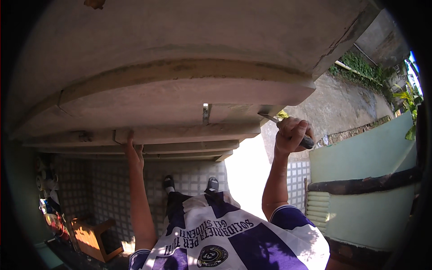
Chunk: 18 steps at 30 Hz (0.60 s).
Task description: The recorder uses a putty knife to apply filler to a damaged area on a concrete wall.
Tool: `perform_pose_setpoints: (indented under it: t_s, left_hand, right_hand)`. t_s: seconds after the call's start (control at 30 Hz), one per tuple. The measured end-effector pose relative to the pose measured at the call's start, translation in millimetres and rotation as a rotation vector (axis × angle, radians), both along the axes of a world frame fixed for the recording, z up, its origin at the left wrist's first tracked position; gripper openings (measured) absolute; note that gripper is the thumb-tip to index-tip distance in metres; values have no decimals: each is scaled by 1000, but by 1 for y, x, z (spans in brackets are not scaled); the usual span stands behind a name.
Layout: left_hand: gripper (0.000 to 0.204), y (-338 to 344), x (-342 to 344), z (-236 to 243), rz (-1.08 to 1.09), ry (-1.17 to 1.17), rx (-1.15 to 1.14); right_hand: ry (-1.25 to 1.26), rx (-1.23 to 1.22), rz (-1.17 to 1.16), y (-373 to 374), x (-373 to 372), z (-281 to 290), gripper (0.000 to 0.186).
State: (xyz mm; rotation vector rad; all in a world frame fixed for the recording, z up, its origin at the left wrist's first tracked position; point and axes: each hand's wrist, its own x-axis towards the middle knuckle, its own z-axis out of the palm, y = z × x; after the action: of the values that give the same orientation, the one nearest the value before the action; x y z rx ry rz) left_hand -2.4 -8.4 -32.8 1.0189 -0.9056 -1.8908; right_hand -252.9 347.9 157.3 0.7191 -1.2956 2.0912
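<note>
My right hand [291, 134] is closed around the dark handle of a hand tool with a narrow metal blade [269, 118]. Its blade points left and reaches the right end of a recessed band [234, 112] between concrete ledges; I cannot tell whether it touches. Lower left, my left hand [134, 147] is raised against the edge of the lower ledge [180, 133]. Its fingers are stretched upward on the concrete and hold nothing. A small bright gap [205, 113] shows at the left end of the recessed band.
More ledges [193, 147] step down below, above a tiled floor [193, 173] where my feet stand. A wooden stool-like piece [92, 240] is at lower left, beside assorted items. To the right are a pale green wall [360, 148], a dark rail [364, 182] and plants [360, 65].
</note>
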Motion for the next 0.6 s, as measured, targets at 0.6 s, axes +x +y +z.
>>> perform_pose_setpoints:
  t_s: [0.6]
  left_hand:
    - [68,8,-8,10,80,-67,-38]
  right_hand:
    - [40,-43,43,3,1,4,34]
